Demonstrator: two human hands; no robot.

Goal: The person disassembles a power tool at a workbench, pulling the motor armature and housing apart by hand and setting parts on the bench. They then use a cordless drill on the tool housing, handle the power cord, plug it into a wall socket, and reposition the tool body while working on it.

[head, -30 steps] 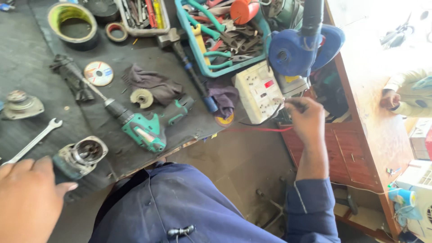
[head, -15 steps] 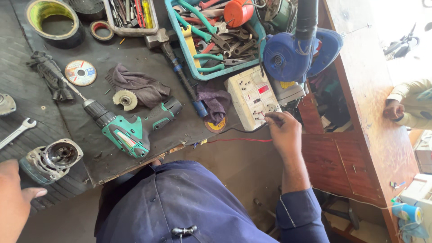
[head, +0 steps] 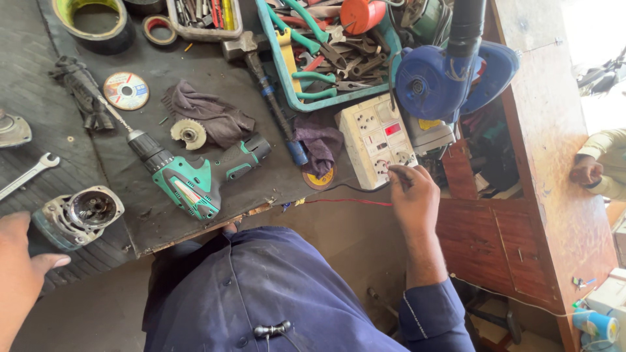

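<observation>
right hand (head: 413, 195) pinched thin wire ends against the white socket board (head: 377, 138) at the bench's (head: 39, 78) front edge, reaching its outlets; left hand (head: 19, 261) lay spread beside the grinder housing (head: 78, 215).

One drill (head: 192, 179), one blower (head: 443, 75), two rags (head: 208, 114), one spanner (head: 26, 176).

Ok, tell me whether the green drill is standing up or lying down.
Lying down: the green drill rests on its side on the dark mat, bit pointing up-left, untouched by either hand.
</observation>
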